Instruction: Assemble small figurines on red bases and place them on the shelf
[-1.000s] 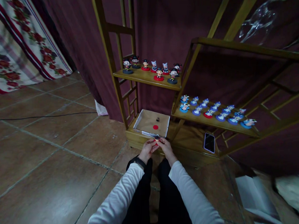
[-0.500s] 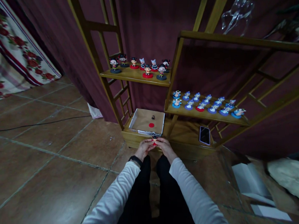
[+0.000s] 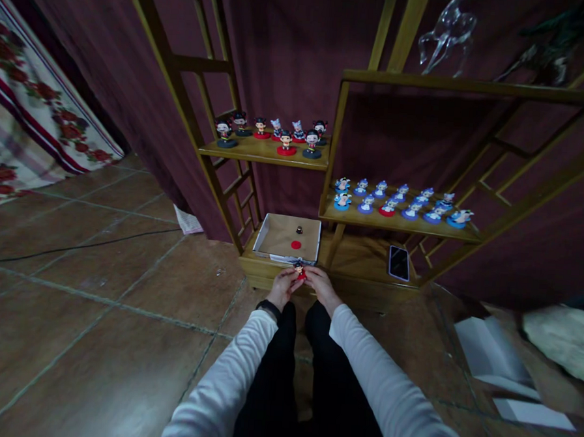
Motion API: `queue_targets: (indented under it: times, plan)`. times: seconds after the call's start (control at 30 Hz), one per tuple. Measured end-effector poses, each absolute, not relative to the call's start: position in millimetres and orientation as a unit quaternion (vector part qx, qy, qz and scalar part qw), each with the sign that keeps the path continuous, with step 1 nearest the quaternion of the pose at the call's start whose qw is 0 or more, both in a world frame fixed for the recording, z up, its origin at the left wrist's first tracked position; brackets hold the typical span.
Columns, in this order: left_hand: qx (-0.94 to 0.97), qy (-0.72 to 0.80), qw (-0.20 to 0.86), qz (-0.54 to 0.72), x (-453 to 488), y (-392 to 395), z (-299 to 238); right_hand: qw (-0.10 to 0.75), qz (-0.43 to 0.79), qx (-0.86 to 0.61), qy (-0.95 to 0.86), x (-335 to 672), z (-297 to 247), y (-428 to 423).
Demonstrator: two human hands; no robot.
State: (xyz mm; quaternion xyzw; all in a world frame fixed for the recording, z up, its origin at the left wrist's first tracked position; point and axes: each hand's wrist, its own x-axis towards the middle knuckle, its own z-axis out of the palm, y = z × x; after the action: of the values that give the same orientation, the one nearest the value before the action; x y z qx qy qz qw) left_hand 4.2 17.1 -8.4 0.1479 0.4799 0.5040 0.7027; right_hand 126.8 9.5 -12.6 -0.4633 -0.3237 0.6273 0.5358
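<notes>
While both hands meet just in front of the shelf unit (image 3: pixel 358 261), a small dark-haired figurine (image 3: pixel 298 269) with a red base is held between them, near the front edge of the open box (image 3: pixel 277 238). Its long axis runs from the base, nearest the fingers, up to the head, which points toward the box and leans a little to the left. The front seems turned to the wearer, but it is too small to be sure.

The grip is a pinch from both sides: the left hand (image 3: pixel 283 287) has its fingertips at the left of the red base, and the right hand (image 3: pixel 318 284) closes on it from the right. Exactly which fingers press is too small to make out. A dark wristband (image 3: pixel 270 308) circles the left wrist.

Compared with half a second ago, the figurine has tipped: its head then stood almost straight above the base, and now it slants leftward. Both hands have stayed at nearly the same spot before the box. Inside the box, the red disc (image 3: pixel 296 245) and the small dark piece (image 3: pixel 299 230) beyond it lie as they did. The phone (image 3: pixel 398 263) also rests unchanged on the lower board, to the right.
</notes>
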Motion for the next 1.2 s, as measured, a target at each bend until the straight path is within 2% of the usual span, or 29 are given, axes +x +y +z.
queue_targets:
  times: [0.17,0.43,1.2]
  plan:
    - [0.189,0.475,0.698,0.501,-1.7,9.8,-1.7,0.514,0.625,-0.465,-0.360,125.8,-10.8,2.6]
    - [0.211,0.464,0.707,0.490,-0.2,6.9,-3.3,0.542,0.595,-0.485,-0.340,119.7,-14.1,-1.4]
    - [0.195,0.455,0.700,0.515,2.0,5.5,-4.5,0.521,0.599,-0.495,-0.354,120.1,-7.5,0.5]
